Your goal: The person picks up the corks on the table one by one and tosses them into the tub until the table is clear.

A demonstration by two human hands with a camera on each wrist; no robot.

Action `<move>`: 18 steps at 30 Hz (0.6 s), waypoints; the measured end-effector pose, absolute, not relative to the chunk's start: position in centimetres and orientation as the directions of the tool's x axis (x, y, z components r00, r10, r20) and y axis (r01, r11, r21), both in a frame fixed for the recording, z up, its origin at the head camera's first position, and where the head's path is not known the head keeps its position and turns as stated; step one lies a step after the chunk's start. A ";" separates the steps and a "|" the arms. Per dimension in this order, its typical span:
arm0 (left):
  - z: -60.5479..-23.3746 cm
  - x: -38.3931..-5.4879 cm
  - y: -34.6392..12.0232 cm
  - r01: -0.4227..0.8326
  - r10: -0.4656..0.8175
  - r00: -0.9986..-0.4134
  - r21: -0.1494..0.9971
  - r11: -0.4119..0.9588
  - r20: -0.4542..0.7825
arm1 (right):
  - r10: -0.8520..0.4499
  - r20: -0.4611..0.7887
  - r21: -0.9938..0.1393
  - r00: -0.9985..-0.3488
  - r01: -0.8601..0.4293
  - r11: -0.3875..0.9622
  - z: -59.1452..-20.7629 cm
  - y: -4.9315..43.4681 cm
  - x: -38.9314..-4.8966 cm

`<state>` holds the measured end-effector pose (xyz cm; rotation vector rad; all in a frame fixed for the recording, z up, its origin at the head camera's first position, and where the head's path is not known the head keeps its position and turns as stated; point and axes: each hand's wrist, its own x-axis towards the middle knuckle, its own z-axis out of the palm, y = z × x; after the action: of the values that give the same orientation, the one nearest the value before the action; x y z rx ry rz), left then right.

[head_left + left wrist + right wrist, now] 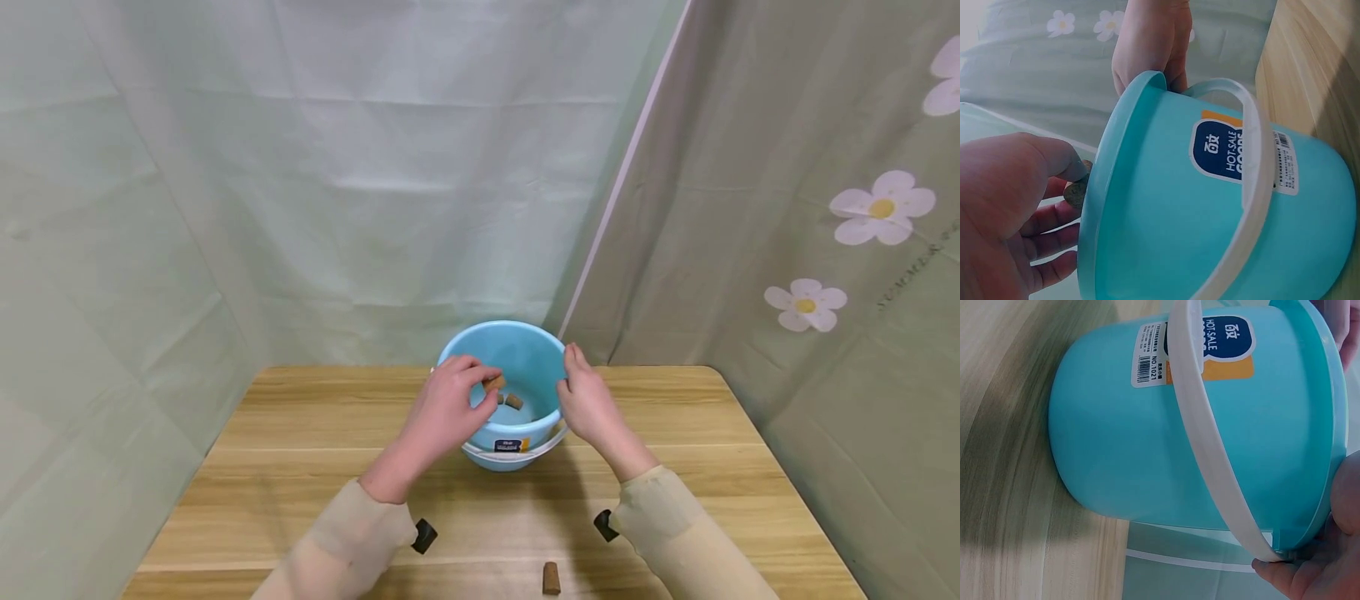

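Note:
A light blue bucket (501, 461) with a white handle (1200, 431) stands on the wooden table. Over its opening, my left hand (452, 402) pinches a cork (493, 383) between thumb and fingers. The left wrist view shows that cork (1077, 190) beside the rim, partly hidden by the bucket. My right hand (591, 402) grips the bucket's right rim, near where the handle joins it in the right wrist view. Several corks lie on the bucket's bottom, one cork (513, 402) showing plainly.
Near the table's front edge stands or lies one more cork (551, 577). The wooden table (322, 467) reaches back to a pale green curtain (390, 183); another curtain with white flowers (806, 306) hangs on the right. Small black pieces (424, 536) sit at both wrists.

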<state>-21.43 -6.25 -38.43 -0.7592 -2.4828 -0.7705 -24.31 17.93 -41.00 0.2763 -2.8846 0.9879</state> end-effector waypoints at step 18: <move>-38.6 -23.3 -5.1 0.586 0.403 -0.791 0.381 0.716 0.460 | -0.144 0.149 -0.601 -0.978 -0.205 0.772 -41.0 18.0 -24.3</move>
<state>-23.30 -5.14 -38.57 -0.7699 -2.5777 -0.7412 -24.32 17.98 -41.02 0.2833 -2.8680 0.9898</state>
